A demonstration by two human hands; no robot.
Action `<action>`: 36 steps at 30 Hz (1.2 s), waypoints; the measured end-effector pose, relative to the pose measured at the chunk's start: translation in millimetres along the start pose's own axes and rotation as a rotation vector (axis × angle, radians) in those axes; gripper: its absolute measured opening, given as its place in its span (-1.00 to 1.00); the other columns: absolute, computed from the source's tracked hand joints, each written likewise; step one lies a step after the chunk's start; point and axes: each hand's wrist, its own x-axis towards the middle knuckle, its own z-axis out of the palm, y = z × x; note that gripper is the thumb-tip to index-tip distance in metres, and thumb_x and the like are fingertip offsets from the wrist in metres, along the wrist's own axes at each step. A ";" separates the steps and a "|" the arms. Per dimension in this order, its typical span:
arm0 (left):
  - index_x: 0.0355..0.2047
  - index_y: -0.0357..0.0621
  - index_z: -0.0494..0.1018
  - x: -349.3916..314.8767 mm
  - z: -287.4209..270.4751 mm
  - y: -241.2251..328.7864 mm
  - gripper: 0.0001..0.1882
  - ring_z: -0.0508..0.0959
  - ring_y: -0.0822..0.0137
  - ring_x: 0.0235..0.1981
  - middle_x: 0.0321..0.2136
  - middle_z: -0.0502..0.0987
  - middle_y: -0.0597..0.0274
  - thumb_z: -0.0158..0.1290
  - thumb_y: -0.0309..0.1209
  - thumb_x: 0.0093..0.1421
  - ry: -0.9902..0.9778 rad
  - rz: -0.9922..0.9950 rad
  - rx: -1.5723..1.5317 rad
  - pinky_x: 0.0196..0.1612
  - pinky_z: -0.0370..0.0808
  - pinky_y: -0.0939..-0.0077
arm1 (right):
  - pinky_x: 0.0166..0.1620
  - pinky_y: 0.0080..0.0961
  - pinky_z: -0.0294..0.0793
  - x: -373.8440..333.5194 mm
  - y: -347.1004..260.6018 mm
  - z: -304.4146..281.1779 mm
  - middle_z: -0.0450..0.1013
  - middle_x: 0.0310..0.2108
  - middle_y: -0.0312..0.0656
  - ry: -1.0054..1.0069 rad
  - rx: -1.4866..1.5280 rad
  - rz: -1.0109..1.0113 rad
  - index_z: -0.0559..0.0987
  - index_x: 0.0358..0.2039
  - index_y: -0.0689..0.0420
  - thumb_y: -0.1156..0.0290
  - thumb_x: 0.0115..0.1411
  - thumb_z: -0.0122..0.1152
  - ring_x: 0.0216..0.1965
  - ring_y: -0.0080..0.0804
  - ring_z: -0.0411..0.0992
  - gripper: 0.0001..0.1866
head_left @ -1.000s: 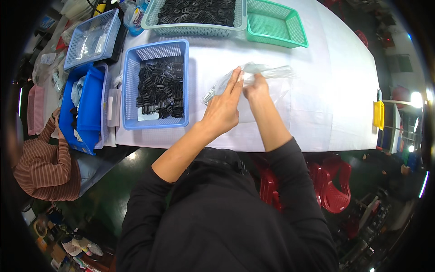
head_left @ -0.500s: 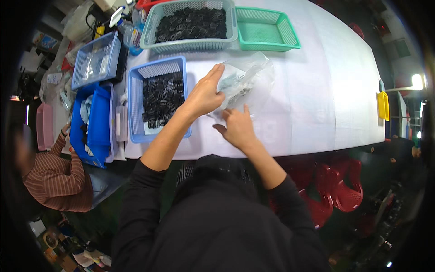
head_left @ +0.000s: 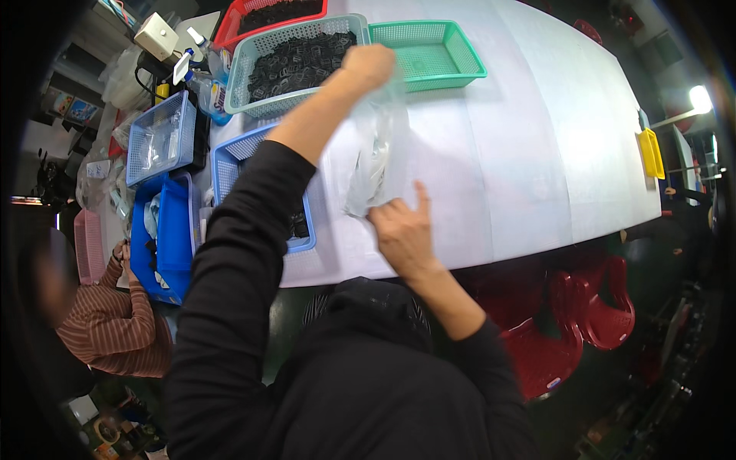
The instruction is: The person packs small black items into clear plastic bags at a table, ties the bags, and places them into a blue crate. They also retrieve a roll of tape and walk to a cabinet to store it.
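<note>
A clear plastic bag (head_left: 376,157) is stretched lengthwise above the white table, with some pale contents low down in it. My left hand (head_left: 369,66) is closed on the bag's upper end, raised near the gap between two baskets. At the bag's lower end my right hand (head_left: 404,236) has its fingers curled against the plastic, with one finger pointing up. My left forearm covers part of a light-blue basket (head_left: 227,170) of small black plastic pieces. Behind my left hand stands a grey-green basket (head_left: 244,69) filled with similar black pieces.
A green basket (head_left: 433,60) sits right of the grey-green one, a red basket (head_left: 230,27) behind. Spray bottles (head_left: 211,96) and a blue bin (head_left: 172,245) stand left. Another person in a striped sleeve (head_left: 115,330) works there. Red chairs (head_left: 548,337) line the table's near edge.
My left hand has moved up and away, drawing the bag out long. My right hand has shifted slightly nearer, at the bag's lower end. The whole view has shifted a little.
</note>
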 end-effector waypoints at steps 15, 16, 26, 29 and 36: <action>-0.16 -0.17 0.48 -184.4 -37.4 -60.1 -0.69 0.57 0.33 -0.30 -0.36 0.56 0.12 -0.10 -0.37 0.11 -0.488 -0.343 -1.190 -0.35 0.50 0.52 | 0.15 0.11 -0.03 -3.1 103.3 -112.8 0.43 -0.39 -0.36 -0.193 -0.202 0.203 0.50 -0.61 0.11 0.45 -0.04 0.22 -0.13 -0.36 0.36 -0.91; -0.15 -0.16 0.47 -189.6 -34.6 -57.1 -0.68 0.56 0.32 -0.22 -0.31 0.56 0.13 -0.07 -0.35 0.11 -0.467 -0.308 -1.177 -0.30 0.50 0.50 | 0.15 0.11 -0.04 -4.8 105.4 -112.8 0.43 -0.44 -0.36 -0.222 -0.158 0.254 0.50 -0.61 0.11 0.45 -0.03 0.22 -0.20 -0.37 0.39 -0.91; -0.35 -0.15 0.49 -210.8 6.8 -36.2 -0.81 0.46 0.23 -0.16 -0.22 0.50 0.10 0.13 -0.33 0.05 0.046 -0.204 -1.130 -0.04 0.36 0.42 | 0.06 -0.43 0.22 -14.8 139.1 -93.7 0.44 -0.29 -0.16 -0.135 0.423 0.481 0.48 -0.45 0.20 0.51 0.02 0.19 -0.17 -0.41 0.36 -0.92; -0.43 -0.09 0.41 -210.1 67.4 -17.3 -0.84 0.35 0.15 0.02 -0.10 0.37 0.11 -0.03 -0.30 0.20 0.372 -0.133 -1.910 0.09 0.25 0.23 | 0.13 -0.36 0.18 -23.7 161.9 -50.2 0.36 -0.06 -0.06 0.046 1.000 0.416 0.43 -0.36 0.17 0.47 0.15 0.07 0.08 -0.26 0.22 -0.94; -0.32 0.00 0.26 -174.7 97.0 47.6 -0.74 0.26 0.49 -0.66 -0.63 0.26 0.37 -0.26 -0.11 0.31 -0.175 0.011 -2.762 -0.55 0.31 0.66 | -0.40 -0.54 0.33 20.2 122.1 51.5 0.06 -0.68 -0.41 0.125 1.637 0.713 0.35 -0.28 0.10 0.18 0.29 -0.17 -0.67 -0.61 0.07 -0.75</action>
